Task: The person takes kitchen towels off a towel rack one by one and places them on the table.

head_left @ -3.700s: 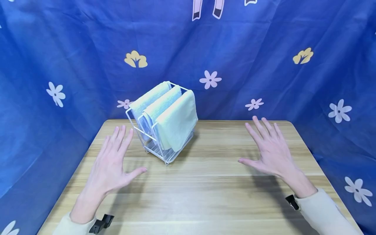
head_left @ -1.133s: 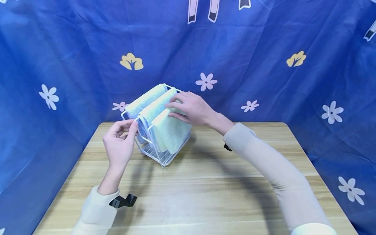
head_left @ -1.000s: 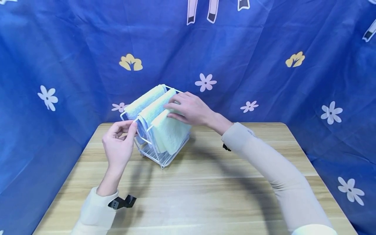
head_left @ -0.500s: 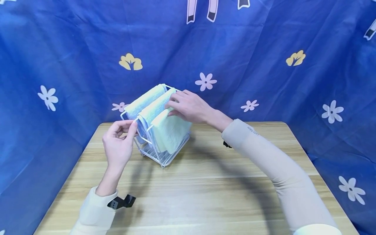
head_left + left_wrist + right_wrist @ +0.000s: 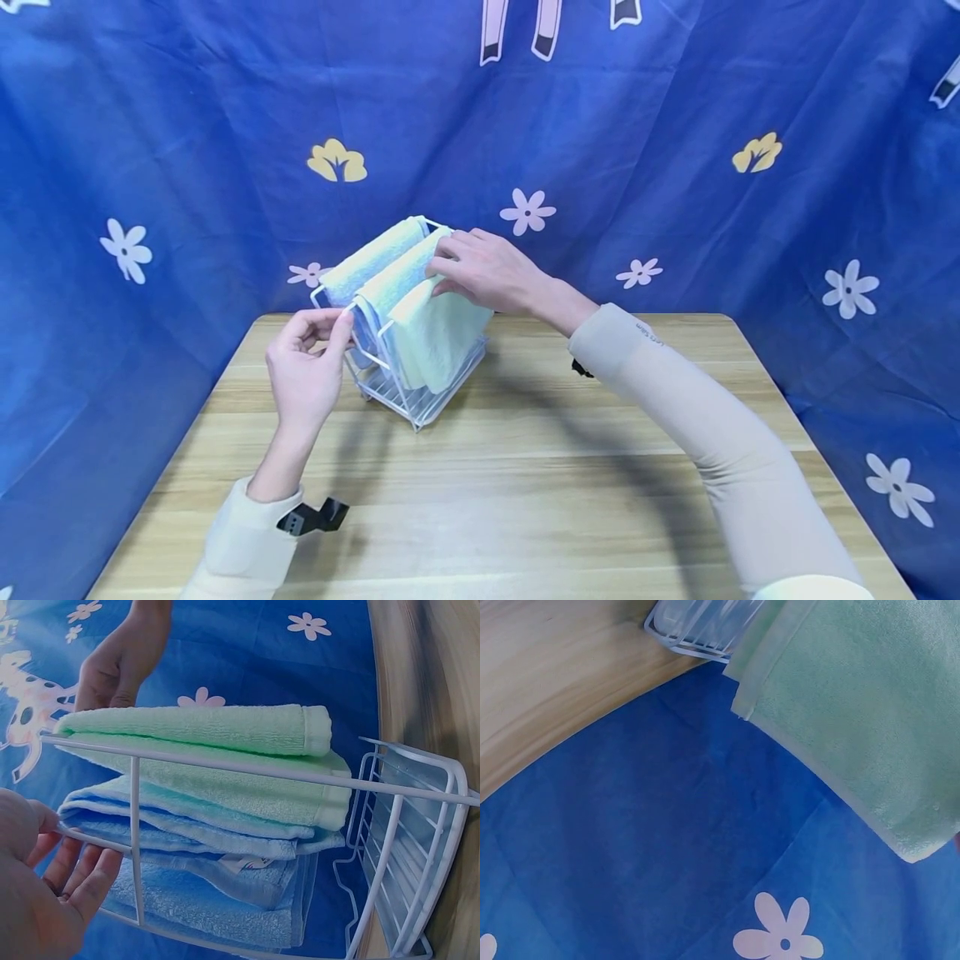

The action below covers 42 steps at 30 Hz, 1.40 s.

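A white wire rack [image 5: 396, 400] stands on the table at left of centre, with three folded towels over its rails. Nearest is a pale green towel [image 5: 442, 346]; behind it hang a light blue towel [image 5: 401, 265] and a second blue towel [image 5: 372, 257]. My left hand [image 5: 306, 367] pinches the near end of the middle rail; the left wrist view shows its fingertips [image 5: 96, 879] curled at the wire. My right hand [image 5: 491, 271] grips the green towel's top edge towards the back. In the right wrist view the green towel [image 5: 855, 712] hangs in front, the hand almost wholly hidden.
The rack stands on a wooden table [image 5: 487, 517] with rounded back corners. Blue cloth [image 5: 637, 100] with flower prints hangs behind and at both sides. A black strap device [image 5: 313, 517] sits at the left cuff.
Both hands, earlier spread open and apart above the table, have come to the rack. In the last second the right fingers have closed on the green towel and shifted it slightly backward.
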Motion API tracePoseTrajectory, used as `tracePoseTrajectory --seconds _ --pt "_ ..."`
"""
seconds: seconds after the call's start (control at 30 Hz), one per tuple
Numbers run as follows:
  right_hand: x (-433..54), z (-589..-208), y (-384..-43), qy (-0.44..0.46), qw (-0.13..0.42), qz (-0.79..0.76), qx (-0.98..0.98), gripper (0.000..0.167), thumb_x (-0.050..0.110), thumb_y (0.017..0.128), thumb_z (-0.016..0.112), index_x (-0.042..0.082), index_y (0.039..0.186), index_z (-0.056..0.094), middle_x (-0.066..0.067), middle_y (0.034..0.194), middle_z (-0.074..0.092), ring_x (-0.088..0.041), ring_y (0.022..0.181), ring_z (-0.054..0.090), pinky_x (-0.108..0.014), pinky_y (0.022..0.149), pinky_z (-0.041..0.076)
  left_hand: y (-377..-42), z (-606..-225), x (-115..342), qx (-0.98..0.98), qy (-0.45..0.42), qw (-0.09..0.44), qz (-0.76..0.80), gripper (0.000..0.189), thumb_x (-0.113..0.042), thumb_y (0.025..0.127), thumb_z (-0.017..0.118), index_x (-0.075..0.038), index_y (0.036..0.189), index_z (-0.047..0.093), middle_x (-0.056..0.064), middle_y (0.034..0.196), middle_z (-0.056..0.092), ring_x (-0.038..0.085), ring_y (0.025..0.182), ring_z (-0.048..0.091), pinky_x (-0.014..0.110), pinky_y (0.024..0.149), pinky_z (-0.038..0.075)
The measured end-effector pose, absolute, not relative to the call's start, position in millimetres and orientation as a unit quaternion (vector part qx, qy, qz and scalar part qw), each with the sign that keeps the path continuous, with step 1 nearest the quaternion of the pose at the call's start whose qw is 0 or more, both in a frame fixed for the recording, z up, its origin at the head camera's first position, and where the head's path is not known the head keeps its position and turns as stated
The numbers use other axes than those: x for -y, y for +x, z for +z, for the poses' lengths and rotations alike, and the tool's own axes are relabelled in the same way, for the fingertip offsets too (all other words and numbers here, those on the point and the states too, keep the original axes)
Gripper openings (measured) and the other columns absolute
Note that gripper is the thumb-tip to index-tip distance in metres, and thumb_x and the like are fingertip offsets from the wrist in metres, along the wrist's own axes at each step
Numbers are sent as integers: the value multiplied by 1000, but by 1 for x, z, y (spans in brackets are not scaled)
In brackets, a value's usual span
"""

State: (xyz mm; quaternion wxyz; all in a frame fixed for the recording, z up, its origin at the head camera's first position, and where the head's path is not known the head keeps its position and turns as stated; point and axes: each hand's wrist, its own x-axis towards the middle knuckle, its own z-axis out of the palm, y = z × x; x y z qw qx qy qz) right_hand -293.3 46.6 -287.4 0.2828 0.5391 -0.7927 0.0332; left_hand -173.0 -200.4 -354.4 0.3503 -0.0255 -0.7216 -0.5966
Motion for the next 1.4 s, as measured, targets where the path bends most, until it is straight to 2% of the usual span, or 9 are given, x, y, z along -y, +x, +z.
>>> tracePoseTrajectory --seconds 0.33,0.57,0.9,1.17,1.4 --pt "-49 -282 -296 540 309 55 781 22 37 104 65 16 109 71 -2 103 68 -22 85 63 -29 72 54 -172 -354 201 728 -27 352 -588 17 -7 98 74 8 105 74 -22 78 71 -3 67 68 10 61 60" --pt "-51 -280 -296 556 315 71 766 20 32 107 63 13 108 69 -5 99 65 -22 80 59 -30 69 51 -172 -354 202 727 -23 351 -589 17 -8 98 74 7 104 75 -22 78 70 -2 68 68 11 62 61" --pt "-61 -275 -295 558 304 123 763 16 27 105 67 12 109 71 -6 96 64 -21 81 57 -29 70 51 -171 -354 200 725 -28 349 -593 16 -7 98 74 8 104 75 -20 77 70 -1 67 67 11 62 61" --pt "-70 -268 -296 554 334 135 751 16 26 103 70 10 107 71 -7 97 67 -22 82 60 -30 66 51 -172 -353 200 725 -27 349 -593 16 -7 98 74 8 104 74 -22 77 69 -1 67 67 10 61 60" --pt "-78 -263 -294 554 332 155 748 15 23 103 71 9 107 72 -8 98 67 -23 85 59 -30 72 52 -172 -354 201 726 -29 350 -591 16 -7 98 74 8 104 74 -22 77 69 -2 67 67 9 61 60"
